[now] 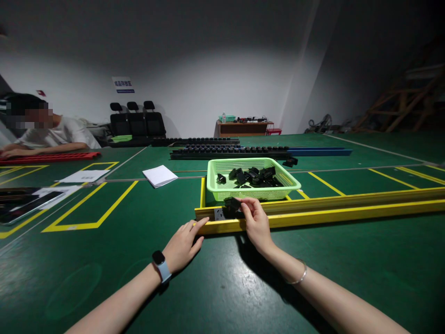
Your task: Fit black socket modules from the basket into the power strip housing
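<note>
A long yellow channel rail (327, 214) lies across the green table in front of me. My left hand (182, 243) rests at the rail's left end, its index finger stretched out onto the near edge and the thumb apart. Between the thumb and fingers of my right hand (256, 221) is a black plastic part (232, 203), held just above the rail's left section. A grey plate with dark slots (219, 214) sits inside the channel, left of that part. Right behind the rail stands a light green basket (253, 192) with several similar black parts (257, 176) in it.
Beyond the basket lie black rails with rows of parts (229, 152) and a blue rail (320, 151). Loose black pieces (290, 162) are right of the basket. A white paper pad (160, 176) lies to the left. At far left a person (59, 132) leans over a red rail (52, 157).
</note>
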The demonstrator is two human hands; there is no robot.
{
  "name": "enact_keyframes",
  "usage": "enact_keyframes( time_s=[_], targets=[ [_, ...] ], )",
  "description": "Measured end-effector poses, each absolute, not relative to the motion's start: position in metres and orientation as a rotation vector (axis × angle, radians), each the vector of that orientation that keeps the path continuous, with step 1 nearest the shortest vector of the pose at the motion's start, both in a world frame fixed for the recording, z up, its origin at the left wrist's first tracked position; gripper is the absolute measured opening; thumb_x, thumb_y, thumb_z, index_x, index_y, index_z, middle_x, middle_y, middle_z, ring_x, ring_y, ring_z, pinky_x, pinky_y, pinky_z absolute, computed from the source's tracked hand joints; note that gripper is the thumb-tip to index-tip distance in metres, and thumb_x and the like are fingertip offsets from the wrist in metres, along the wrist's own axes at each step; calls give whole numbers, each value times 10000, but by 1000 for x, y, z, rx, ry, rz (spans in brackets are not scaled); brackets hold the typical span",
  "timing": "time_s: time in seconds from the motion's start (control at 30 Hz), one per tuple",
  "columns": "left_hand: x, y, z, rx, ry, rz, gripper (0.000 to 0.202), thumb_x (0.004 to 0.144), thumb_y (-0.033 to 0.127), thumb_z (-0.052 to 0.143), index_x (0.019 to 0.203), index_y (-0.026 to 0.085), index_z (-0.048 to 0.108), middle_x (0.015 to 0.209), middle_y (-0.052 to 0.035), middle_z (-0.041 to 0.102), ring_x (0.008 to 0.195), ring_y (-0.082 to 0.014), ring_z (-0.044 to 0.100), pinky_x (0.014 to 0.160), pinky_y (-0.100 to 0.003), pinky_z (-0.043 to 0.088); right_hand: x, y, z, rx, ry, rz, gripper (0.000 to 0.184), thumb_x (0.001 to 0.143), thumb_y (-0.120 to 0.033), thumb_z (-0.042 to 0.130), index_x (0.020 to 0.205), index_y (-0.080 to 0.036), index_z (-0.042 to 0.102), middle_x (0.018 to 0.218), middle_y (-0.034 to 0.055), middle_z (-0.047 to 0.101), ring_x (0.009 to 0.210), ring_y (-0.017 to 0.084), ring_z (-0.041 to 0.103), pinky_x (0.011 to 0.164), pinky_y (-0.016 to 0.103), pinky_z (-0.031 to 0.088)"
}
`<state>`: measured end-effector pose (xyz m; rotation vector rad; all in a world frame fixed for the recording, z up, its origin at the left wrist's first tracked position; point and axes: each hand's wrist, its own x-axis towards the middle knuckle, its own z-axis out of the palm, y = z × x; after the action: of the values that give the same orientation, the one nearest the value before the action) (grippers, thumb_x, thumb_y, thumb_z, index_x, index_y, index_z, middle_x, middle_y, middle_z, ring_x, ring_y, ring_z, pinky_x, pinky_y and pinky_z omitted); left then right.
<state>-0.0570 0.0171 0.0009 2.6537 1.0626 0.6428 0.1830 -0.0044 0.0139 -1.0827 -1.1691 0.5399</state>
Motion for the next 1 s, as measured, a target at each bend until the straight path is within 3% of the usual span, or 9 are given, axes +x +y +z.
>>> enact_keyframes(
  time_s=[1.0],
  targets=[
    [-57,17,1,2650,1069,626,512,929,239,421,1421,282,288,1074,-71,548,983,-223,549,894,-425,477,181,-10,15,-1104,-1255,553,159,877,-368,553,961,-234,568,1099,57,691,1040,199,640,954,392,472]
  ],
)
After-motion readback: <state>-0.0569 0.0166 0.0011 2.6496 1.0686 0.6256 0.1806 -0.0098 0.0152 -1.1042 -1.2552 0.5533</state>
